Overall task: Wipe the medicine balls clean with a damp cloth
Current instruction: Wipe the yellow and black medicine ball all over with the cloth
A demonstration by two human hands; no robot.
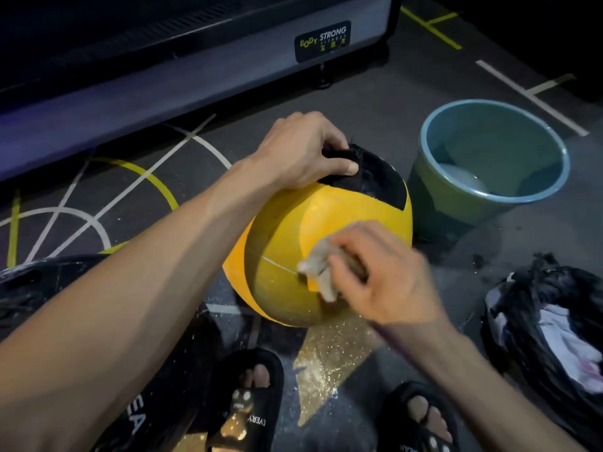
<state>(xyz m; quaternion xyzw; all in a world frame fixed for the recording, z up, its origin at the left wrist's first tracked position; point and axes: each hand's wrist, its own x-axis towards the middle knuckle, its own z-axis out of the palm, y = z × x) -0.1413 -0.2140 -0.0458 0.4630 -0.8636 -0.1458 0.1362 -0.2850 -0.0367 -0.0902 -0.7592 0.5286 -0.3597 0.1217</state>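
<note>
Beyond both hands, a long grey machine [182, 70] with a "BODY STRONG" label runs across the far side of the dark floor [342, 106], which carries white and yellow painted lines. Between the hands sits the yellow medicine ball [287, 230], resting on the floor, with a black panel across its top. A second, black ball [39, 288] lies below the left forearm, mostly hidden by it. To the right of the right hand, a black plastic bag [554, 321] lies open on the floor with pale fabric inside. Past the right hand, just beside the yellow ball, stands a blue-green bucket [489, 197] holding some water.

The left hand [303, 151] sits on top of the yellow ball, its fingers curled into the opening of the black panel and its thumb pressed flat on it, gripping the ball there. The right hand [381, 272] is lower, on the near side of the ball, its fingers curled round a pale cloth [318, 269] and pressing it against the yellow surface; this hand is blurred. Below the hands, two feet in black slippers [248, 399] stand on the floor, with pale specks scattered between them.
</note>
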